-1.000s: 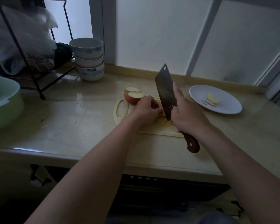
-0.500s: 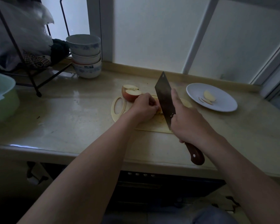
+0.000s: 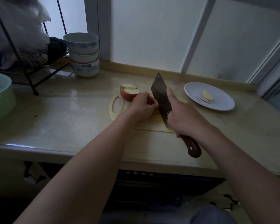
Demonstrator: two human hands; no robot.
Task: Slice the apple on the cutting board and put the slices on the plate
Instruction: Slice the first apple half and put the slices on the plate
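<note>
Here's the pale stone bench under a frosted window, and it's dim in here. Far left, a green basin sits at the bench's edge. Behind it is a black wire rack, and just beside the rack stands a stack of white bowls. Over on the right is a white plate, well apart from the action.

Centre stage is the cream cutting board, its oval grip hole pointing left. Standing over it is a dark cleaver, blade edge down on the board and tip tilted up and away.

The right hand is wrapped round the cleaver's reddish wooden handle, with one finger stretched up along the flat of the blade. The left hand has its fingers curled, pinning an apple piece to the board right against the blade's left face (most of that piece is hidden under the fingers).

Behind the left hand, at the board's far left corner, sits a large red apple chunk, its cut faces pale and turned upward. It is near the knuckles; I cannot tell whether they touch. And on the plate lie a few finished apple slices, close together near its middle.
</note>
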